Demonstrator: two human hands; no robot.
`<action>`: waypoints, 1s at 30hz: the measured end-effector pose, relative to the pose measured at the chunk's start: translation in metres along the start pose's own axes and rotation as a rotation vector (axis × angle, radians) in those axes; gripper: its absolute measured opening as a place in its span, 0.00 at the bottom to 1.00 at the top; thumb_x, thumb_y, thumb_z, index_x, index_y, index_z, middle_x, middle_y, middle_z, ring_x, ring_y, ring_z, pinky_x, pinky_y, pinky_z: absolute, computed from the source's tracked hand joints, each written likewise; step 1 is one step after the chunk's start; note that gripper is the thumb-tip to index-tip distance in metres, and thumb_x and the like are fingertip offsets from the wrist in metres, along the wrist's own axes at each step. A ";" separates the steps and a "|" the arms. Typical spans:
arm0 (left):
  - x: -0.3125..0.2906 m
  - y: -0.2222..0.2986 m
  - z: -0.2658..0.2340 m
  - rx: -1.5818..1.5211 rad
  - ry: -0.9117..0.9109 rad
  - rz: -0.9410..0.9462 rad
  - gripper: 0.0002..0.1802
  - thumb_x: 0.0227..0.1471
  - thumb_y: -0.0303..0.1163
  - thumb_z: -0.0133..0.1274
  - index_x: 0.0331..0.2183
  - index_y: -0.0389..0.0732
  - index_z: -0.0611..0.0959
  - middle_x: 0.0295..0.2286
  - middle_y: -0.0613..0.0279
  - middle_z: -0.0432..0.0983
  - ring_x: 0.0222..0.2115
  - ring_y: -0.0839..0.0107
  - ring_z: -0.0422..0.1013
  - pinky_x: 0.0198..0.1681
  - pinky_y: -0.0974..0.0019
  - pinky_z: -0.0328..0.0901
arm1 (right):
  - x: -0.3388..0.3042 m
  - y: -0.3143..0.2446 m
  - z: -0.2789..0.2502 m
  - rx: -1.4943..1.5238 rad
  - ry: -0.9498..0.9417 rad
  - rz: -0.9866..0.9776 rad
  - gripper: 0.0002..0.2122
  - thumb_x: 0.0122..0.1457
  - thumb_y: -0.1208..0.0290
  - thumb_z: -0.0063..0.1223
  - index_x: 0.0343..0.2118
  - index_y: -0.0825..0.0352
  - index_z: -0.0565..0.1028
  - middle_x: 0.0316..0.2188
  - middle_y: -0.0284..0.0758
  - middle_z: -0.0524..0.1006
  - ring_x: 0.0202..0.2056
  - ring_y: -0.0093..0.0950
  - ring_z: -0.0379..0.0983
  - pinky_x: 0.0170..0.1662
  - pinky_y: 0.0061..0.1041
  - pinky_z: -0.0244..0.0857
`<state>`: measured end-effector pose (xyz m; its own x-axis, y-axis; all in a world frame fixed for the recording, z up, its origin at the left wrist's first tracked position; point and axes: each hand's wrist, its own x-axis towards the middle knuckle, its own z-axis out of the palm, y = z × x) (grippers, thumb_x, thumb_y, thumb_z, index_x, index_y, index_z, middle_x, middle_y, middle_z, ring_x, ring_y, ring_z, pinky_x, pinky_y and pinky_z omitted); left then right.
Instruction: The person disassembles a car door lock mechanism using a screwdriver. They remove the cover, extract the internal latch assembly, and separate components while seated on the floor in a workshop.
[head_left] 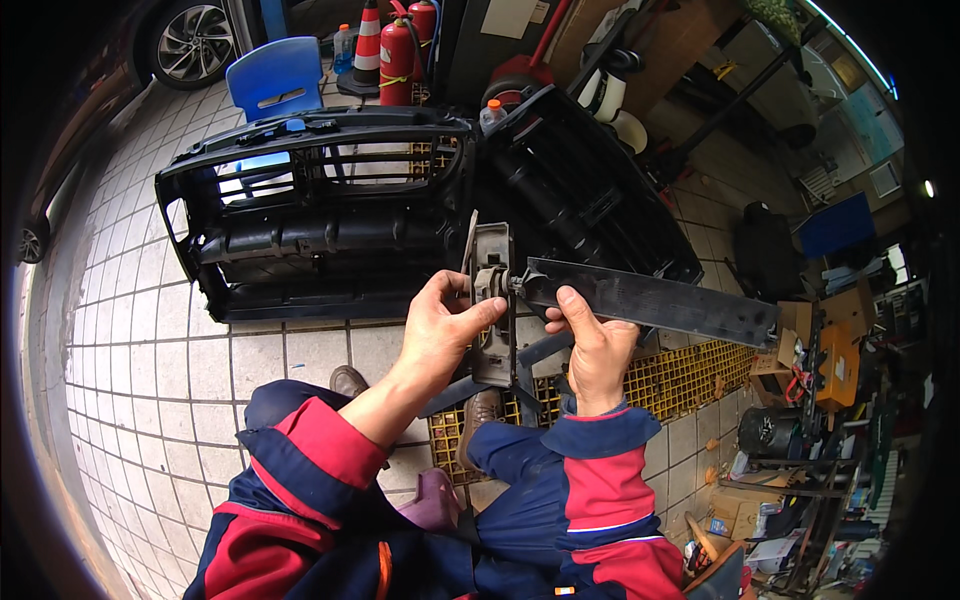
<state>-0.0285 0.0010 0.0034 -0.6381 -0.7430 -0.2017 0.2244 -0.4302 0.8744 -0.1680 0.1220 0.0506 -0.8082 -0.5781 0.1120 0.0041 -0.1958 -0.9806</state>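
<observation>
In front of my chest, my left hand (432, 328) is closed round a narrow, dirty grey-black plastic bracket (494, 358), its thumb pressed on the middle. My right hand (600, 350) pinches a long flat black plastic slat (660, 301) near its left end, thumb on top. The slat stretches out to the right and slopes slightly down. Its left end meets a small pivot piece (517, 283) at the bracket's side; whether it is locked in there, I cannot tell. Beyond my hands stands a black plastic car grille frame (330, 237) with open slots.
Another black frame (590, 190) leans beside the first. Behind them are a blue chair (275, 75), a traffic cone (367, 45) and red fire extinguishers (397, 60). Yellow floor grating (690, 375) runs below my right hand. Cluttered boxes and an orange case (838, 365) stand right.
</observation>
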 end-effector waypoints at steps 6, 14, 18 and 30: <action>0.000 0.000 -0.001 -0.001 -0.013 -0.003 0.21 0.53 0.28 0.72 0.43 0.35 0.78 0.33 0.62 0.81 0.33 0.78 0.76 0.38 0.72 0.72 | 0.003 0.004 0.001 -0.030 -0.014 -0.042 0.06 0.62 0.77 0.67 0.41 0.67 0.82 0.34 0.33 0.83 0.33 0.23 0.81 0.30 0.21 0.78; -0.004 0.005 0.002 0.120 -0.025 0.034 0.21 0.54 0.28 0.70 0.44 0.34 0.77 0.33 0.60 0.82 0.34 0.77 0.77 0.38 0.69 0.73 | 0.005 0.002 -0.003 0.115 0.015 0.140 0.06 0.62 0.76 0.66 0.40 0.68 0.82 0.34 0.33 0.84 0.31 0.22 0.81 0.32 0.22 0.79; -0.004 0.005 0.001 0.075 -0.056 0.067 0.21 0.53 0.27 0.70 0.44 0.35 0.77 0.34 0.61 0.82 0.33 0.77 0.76 0.38 0.70 0.72 | 0.004 0.001 -0.002 0.140 0.043 0.208 0.06 0.64 0.77 0.63 0.43 0.68 0.82 0.35 0.34 0.84 0.32 0.25 0.83 0.31 0.21 0.80; -0.002 0.002 -0.005 -0.240 -0.089 -0.005 0.20 0.53 0.25 0.69 0.44 0.35 0.76 0.37 0.62 0.79 0.36 0.77 0.74 0.46 0.69 0.70 | -0.003 -0.002 0.010 0.062 -0.036 -0.053 0.06 0.63 0.78 0.64 0.42 0.69 0.81 0.37 0.35 0.84 0.34 0.24 0.82 0.31 0.24 0.80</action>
<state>-0.0234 -0.0008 0.0031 -0.6995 -0.6972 -0.1568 0.3826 -0.5508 0.7417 -0.1598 0.1159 0.0536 -0.7865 -0.5936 0.1703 -0.0007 -0.2749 -0.9615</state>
